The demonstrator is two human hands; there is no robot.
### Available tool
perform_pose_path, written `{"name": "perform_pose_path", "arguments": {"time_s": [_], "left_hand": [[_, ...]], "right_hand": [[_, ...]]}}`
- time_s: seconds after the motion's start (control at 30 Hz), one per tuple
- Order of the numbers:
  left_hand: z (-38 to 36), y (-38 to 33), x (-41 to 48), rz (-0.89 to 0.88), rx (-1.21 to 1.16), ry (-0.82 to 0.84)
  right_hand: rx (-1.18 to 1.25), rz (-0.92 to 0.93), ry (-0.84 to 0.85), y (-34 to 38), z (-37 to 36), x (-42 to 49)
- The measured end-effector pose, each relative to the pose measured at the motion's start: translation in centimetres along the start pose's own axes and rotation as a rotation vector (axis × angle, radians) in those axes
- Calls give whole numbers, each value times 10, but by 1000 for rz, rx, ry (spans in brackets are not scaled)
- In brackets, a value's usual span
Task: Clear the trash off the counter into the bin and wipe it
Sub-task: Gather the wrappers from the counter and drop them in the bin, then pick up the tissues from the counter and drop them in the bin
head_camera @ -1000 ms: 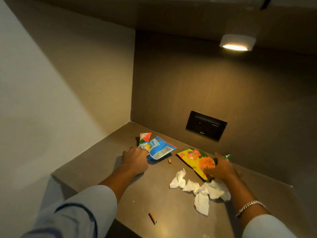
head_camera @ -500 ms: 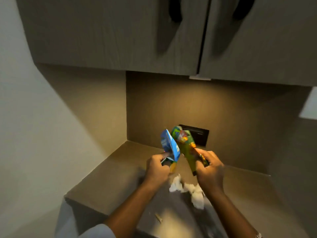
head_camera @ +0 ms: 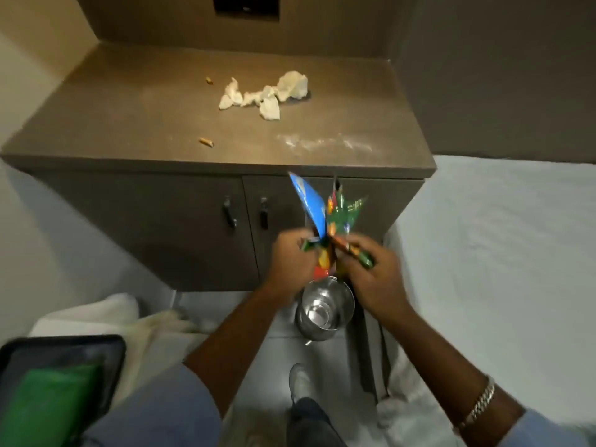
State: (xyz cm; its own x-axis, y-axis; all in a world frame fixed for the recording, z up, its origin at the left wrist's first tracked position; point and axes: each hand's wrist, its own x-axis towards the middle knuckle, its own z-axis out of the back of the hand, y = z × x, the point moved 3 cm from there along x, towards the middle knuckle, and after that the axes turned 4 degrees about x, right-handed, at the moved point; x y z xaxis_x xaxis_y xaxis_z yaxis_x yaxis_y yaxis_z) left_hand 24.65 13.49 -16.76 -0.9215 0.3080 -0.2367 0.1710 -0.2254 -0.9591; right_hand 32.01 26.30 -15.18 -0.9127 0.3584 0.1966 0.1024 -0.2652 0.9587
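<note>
My left hand (head_camera: 290, 253) grips a blue snack wrapper (head_camera: 308, 201), and my right hand (head_camera: 374, 279) grips a green and yellow wrapper (head_camera: 345, 214). Both hands are pressed together in front of the cabinet, directly above an open shiny metal bin (head_camera: 325, 309) on the floor. On the brown counter (head_camera: 129, 111) lie crumpled white tissues (head_camera: 267, 95), two small brown butts (head_camera: 206, 142) (head_camera: 209, 80) and a smear of white powder (head_camera: 322, 143).
The cabinet below the counter has two doors with dark handles (head_camera: 229, 214). A wall socket (head_camera: 246, 6) sits above the counter. White cloth (head_camera: 106, 314) lies on the floor at left, a dark tray with a green thing (head_camera: 54, 382) at bottom left. My shoe (head_camera: 301, 382) stands near the bin.
Both hands lifted the wrappers off the counter and brought them down and back, over the bin. The view has tilted from the wall cupboards down to the counter front and floor.
</note>
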Motion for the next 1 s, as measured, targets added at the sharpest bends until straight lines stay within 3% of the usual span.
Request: {"name": "perform_pose_path", "arguments": {"time_s": [0.17, 0.27, 0.4, 0.53, 0.6, 0.73, 1.0], "left_hand": [[-75, 150, 21, 370, -51, 174], [-118, 248, 54, 580, -109, 185], [-173, 357, 99, 741, -329, 165], [-186, 410, 118, 779, -572, 107], [-176, 407, 115, 784, -573, 80], [-132, 352, 85, 731, -200, 12], [-37, 106, 27, 369, -62, 23]], "right_hand": [[-89, -420, 13, -159, 16, -49], [-131, -608, 24, -268, 17, -49], [-188, -729, 83, -402, 3, -42], [-262, -785, 91, -460, -2, -31], [-283, -808, 130, -460, 0, -27], [-326, -755, 137, -398, 18, -25], [-356, -431, 177, -138, 27, 8]]}}
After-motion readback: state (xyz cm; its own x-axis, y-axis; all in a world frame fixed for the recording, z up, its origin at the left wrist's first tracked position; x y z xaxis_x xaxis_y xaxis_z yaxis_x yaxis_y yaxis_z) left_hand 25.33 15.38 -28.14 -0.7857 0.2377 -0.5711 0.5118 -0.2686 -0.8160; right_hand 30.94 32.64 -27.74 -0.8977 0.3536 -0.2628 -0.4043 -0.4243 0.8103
